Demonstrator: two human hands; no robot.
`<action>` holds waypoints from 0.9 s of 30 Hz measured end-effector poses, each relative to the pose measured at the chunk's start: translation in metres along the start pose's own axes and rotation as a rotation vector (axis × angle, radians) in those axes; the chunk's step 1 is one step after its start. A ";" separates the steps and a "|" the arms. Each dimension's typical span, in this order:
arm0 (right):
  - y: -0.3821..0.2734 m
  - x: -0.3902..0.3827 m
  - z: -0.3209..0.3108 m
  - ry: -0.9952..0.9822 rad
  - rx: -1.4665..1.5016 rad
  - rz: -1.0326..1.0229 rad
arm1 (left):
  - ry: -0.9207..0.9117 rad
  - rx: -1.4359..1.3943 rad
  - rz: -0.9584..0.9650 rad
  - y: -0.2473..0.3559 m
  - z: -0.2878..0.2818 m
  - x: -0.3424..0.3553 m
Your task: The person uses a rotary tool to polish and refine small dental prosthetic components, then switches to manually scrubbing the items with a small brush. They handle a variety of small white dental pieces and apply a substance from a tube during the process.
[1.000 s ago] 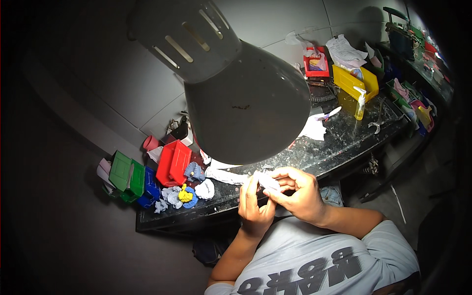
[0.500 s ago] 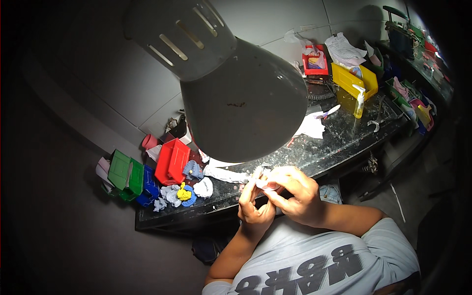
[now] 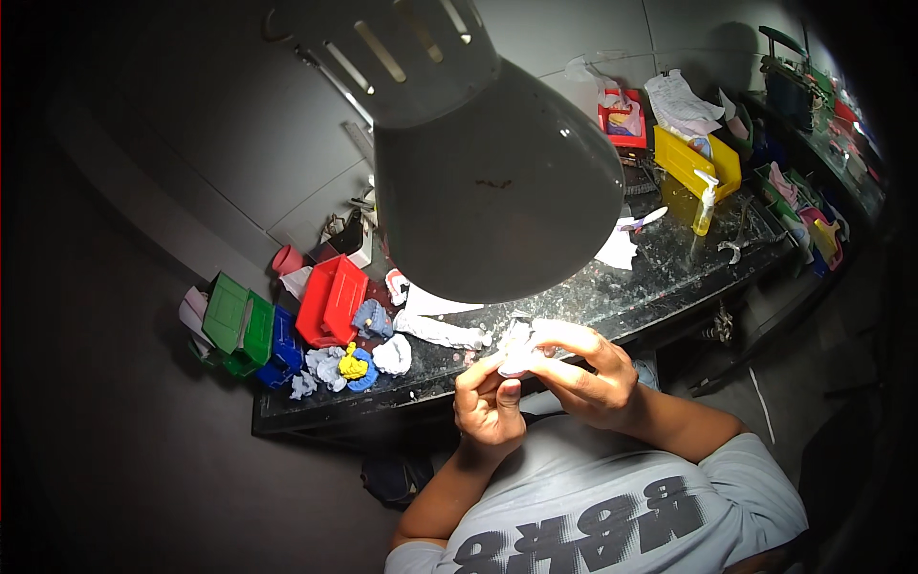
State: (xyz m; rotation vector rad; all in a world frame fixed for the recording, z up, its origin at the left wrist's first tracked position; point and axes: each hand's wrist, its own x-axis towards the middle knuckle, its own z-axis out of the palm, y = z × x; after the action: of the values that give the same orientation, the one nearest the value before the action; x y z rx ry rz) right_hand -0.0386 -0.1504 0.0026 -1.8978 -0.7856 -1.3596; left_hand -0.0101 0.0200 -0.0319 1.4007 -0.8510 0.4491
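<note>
Just past the front edge of the black worktop, both my hands meet under the lamp's glare. Between their fingertips is a small pale, curved piece [image 3: 516, 358]; it is too bright and small to tell its kind. My left hand [image 3: 490, 409] pinches its left side, the thumb pointing up below it. The fingers of my right hand [image 3: 595, 377] close on its right side from above and below. Near my left hand, a crumpled white roll [image 3: 438, 330] lies on the worktop, with a white lump [image 3: 392, 355] beside it.
A large grey lamp shade [image 3: 497, 182] hangs over the worktop [image 3: 574, 304] and hides its middle. At left are red [image 3: 332, 301], green [image 3: 239, 314] and blue bins, with grey, yellow and blue lumps. Farther right stand a yellow bin [image 3: 684, 161] and a pump bottle [image 3: 705, 206].
The pale piece has turned between my fingers and shows more of its bright side. My left thumb now stands upright below it. The whole view has shifted slightly.
</note>
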 end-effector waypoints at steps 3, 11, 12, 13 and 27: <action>0.002 -0.003 0.001 0.004 0.019 -0.007 | 0.043 0.030 0.026 0.001 0.002 0.002; 0.000 -0.004 0.000 -0.006 0.065 -0.015 | 0.056 0.062 0.066 0.005 0.002 0.002; 0.000 -0.004 0.001 -0.009 0.064 -0.015 | 0.055 0.070 0.071 0.004 0.001 0.001; 0.000 -0.004 0.002 0.008 0.072 0.016 | 0.057 0.068 0.069 0.002 0.001 0.000; -0.004 0.014 -0.007 -0.253 1.228 1.048 | -0.113 0.263 0.342 -0.003 -0.008 0.018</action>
State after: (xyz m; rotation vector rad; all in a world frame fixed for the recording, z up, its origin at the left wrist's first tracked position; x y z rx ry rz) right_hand -0.0418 -0.1518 0.0183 -1.0896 -0.4002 0.0976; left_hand 0.0052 0.0232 -0.0200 1.5354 -1.1637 0.7712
